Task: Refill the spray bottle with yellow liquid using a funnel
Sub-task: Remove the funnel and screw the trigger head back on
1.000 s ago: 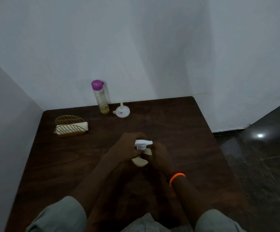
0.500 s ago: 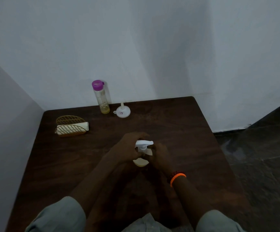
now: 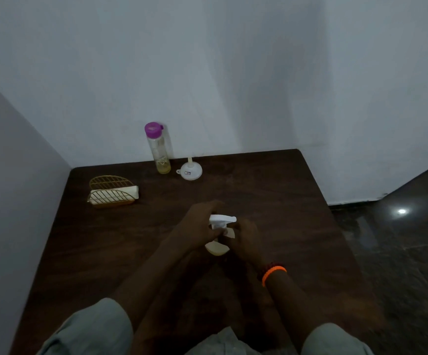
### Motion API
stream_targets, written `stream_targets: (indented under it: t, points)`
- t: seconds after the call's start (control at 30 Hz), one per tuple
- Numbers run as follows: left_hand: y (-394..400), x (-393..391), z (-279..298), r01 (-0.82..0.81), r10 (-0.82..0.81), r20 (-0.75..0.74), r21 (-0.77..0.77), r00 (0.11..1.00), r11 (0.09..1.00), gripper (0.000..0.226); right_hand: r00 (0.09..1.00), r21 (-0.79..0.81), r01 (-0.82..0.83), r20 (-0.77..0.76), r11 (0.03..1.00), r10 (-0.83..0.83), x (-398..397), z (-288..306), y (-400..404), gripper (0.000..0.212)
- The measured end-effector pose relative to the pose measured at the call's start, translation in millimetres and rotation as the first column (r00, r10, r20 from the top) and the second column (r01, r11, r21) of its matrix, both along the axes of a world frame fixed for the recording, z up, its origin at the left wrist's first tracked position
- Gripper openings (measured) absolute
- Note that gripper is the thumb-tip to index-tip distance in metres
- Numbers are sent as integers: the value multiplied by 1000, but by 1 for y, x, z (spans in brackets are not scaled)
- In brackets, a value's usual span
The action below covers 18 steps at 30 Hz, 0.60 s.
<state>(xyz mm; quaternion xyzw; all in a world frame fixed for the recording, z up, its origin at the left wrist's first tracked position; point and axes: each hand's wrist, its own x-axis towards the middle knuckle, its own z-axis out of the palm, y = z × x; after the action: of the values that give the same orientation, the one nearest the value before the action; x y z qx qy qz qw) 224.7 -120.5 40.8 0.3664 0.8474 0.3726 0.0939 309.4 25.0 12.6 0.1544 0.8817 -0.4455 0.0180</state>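
A small cream spray bottle (image 3: pixel 216 248) with a white trigger head (image 3: pixel 221 220) stands on the dark wooden table (image 3: pixel 271 190) near its middle. My left hand (image 3: pixel 198 226) grips the white trigger head from the left. My right hand (image 3: pixel 246 238), with an orange band at the wrist, holds the bottle's body from the right. At the back of the table stands a clear bottle with a purple cap (image 3: pixel 158 148) and a little yellow liquid at its bottom. A white funnel (image 3: pixel 190 170) lies upside down just right of it.
A gold wire holder with a pale folded cloth (image 3: pixel 113 193) sits at the table's back left. White walls close the table's left and far sides. Dark tiled floor (image 3: pixel 399 252) lies to the right.
Both hands stay on the spray bottle at the same spot; only slight shifts of the fingers and the trigger head show.
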Motion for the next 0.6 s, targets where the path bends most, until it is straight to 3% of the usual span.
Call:
stream_targets:
  t: [0.1,0.17,0.27,0.33,0.5,0.6]
  points:
    - [-1,-1,-1,60,-61,51,33,997,998,47,999,5,35,10,999,-35,1,-6,0,36]
    - [-1,-3,-2,69,-70,53,24,996,997,55,999,22,45,13,999,-45,1,-11,2,39]
    - [-1,-3,-10,-14,14,6,14,1000,1000,72,1000,43,2,30,999,-4,0,-5,3,28]
    - [1,-3,-12,-64,63,22,23,998,998,72,1000,34,-15,24,999,14,-2,-1,3,23]
    - [0,-3,-12,26,-27,35,28,999,999,62,1000,41,-1,-4,999,1,-1,-6,4,27]
    - [0,-1,-14,2,-2,2,63,1000,998,69,1000,53,-3,6,999,3,-1,-5,4,21]
